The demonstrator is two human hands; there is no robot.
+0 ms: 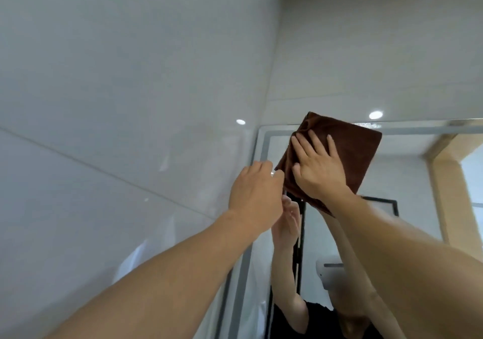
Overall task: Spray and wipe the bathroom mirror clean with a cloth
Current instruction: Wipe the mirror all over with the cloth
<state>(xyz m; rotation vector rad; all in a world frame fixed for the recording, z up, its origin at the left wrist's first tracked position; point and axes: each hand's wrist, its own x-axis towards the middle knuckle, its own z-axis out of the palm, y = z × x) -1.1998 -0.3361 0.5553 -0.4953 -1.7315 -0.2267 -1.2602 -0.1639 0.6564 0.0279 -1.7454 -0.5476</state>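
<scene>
Pressing flat on a brown cloth (pixel 350 155), the right hand (pixel 317 171) holds it against the mirror (pixel 407 181). The fingers (pixel 315 142) of this hand are straight and spread out, and they push on the cloth but do not curl round it. The cloth is folded into a square and sits tilted, like a diamond. It lies near the top left corner of the mirror, and its top tip pokes a little past the mirror's upper edge onto the wall.

The left hand (pixel 254 195) is up by the left edge of the mirror, just beside the lower left corner of the cloth. Its fingers (pixel 264 167) are bent toward that corner. They may be pinching the edge of the cloth, but the back of the hand hides this, so it is hard to tell if they hold it.

Both arms reach up from the bottom of the view. The mirror has a pale strip running round its edge. In the glass you can see the person's arms, a dark sleeve, a dark door frame and a light wood frame on the right. The white tile wall (pixel 117 90) is shiny, and two small round lights show on the tiles.
</scene>
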